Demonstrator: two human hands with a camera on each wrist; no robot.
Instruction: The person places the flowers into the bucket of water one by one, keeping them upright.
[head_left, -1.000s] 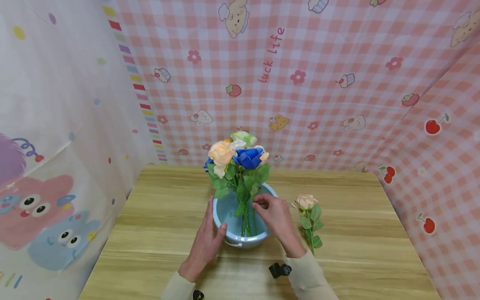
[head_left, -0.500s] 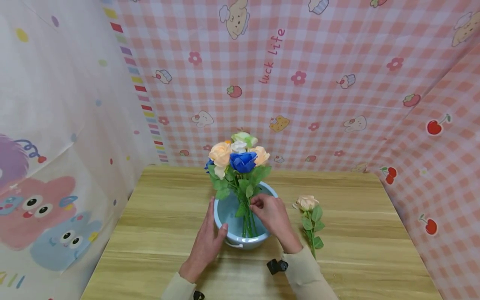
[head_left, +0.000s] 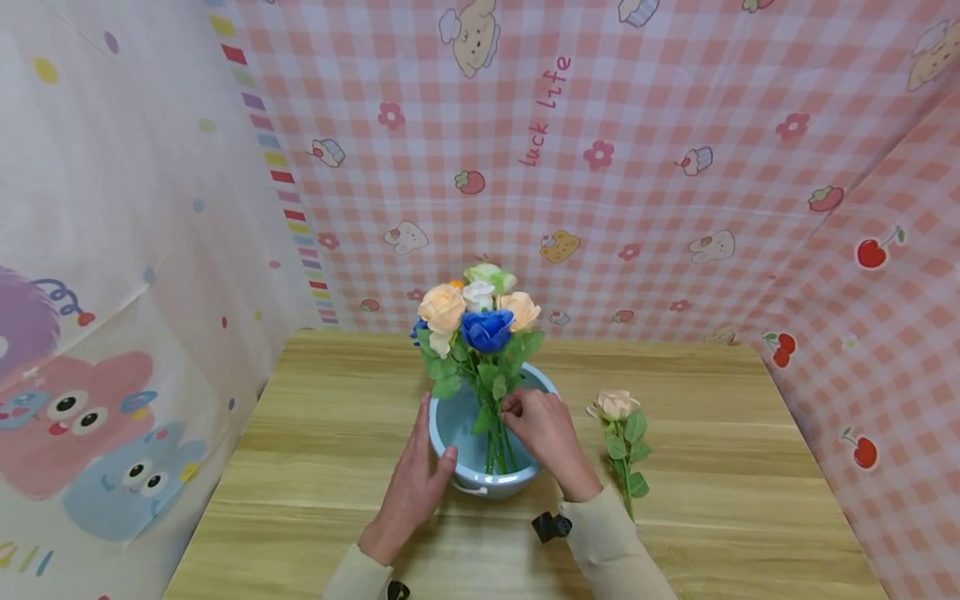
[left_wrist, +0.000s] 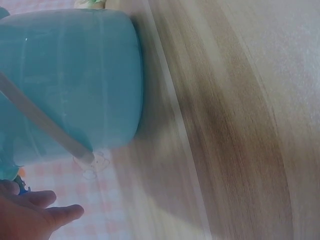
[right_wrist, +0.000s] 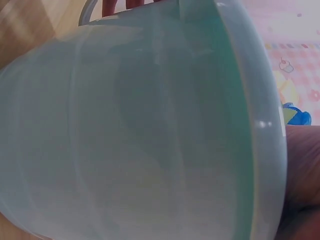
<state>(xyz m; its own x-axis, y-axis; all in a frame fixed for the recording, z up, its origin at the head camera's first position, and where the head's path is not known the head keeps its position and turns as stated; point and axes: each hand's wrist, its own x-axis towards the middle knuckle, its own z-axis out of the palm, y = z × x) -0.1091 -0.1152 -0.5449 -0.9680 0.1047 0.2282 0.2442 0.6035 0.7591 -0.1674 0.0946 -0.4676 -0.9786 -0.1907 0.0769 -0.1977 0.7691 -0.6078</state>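
Note:
A light blue bucket stands on the table with several artificial roses upright in it. Reaching over its right rim, my right hand pinches a green stem, apparently that of the blue rose at the front of the bunch. Peach roses, a white one and a pale green one surround it. My left hand lies along the bucket's left side with its fingers straight. In the left wrist view, the bucket's handle hangs against its outer wall. The right wrist view is mostly bucket wall, so the fingertips are hidden.
A single peach rose with leaves lies on the wooden table, right of the bucket. A checked pink cloth hangs behind the table, and a white patterned cloth hangs at the left.
The blue rose has shifted left and slightly down, exposing the peach rose on its right. My right hand has moved a little left with the stem. The left hand stays against the bucket.

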